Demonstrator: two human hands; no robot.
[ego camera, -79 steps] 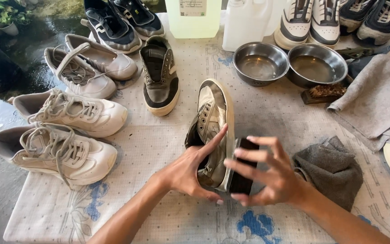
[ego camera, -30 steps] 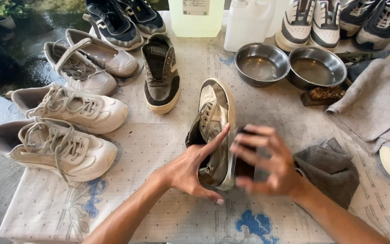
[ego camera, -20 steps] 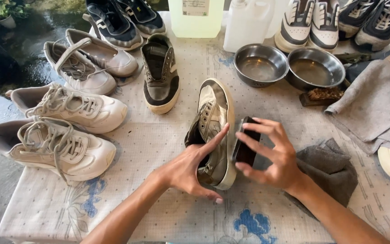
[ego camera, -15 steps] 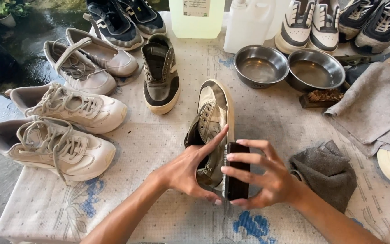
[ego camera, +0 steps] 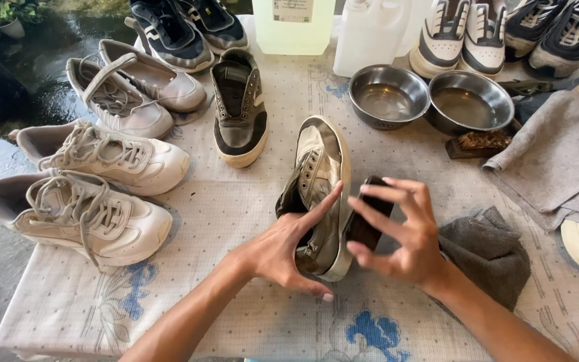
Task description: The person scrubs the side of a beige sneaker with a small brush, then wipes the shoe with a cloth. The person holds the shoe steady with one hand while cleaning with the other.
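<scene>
At the centre of the frame the left hand [ego camera: 283,251] clasps a worn olive-and-cream canvas sneaker [ego camera: 319,191] tipped on its side on the pale dotted tablecloth [ego camera: 236,214], while the right hand [ego camera: 403,234] grips a dark rectangular brush [ego camera: 368,218] against its sole edge.

Cloth-and-rubber sneaker [ego camera: 319,181], centre, wet and glossy, w/ smooth pale sole rim; dark matt block [ego camera: 368,214] pressed to its right side. Two steel bowls [ego camera: 430,97], far right, polished and reflective. Grey cloths [ego camera: 557,157], right, soft, matt. Wood-backed bristle brush [ego camera: 478,143] near bowls. Translucent plastic jugs [ego camera: 333,27], far. Dotted woven tablecloth [ego camera: 222,221], matt. White sneakers [ego camera: 95,181], left: smooth synthetic uppers.
</scene>
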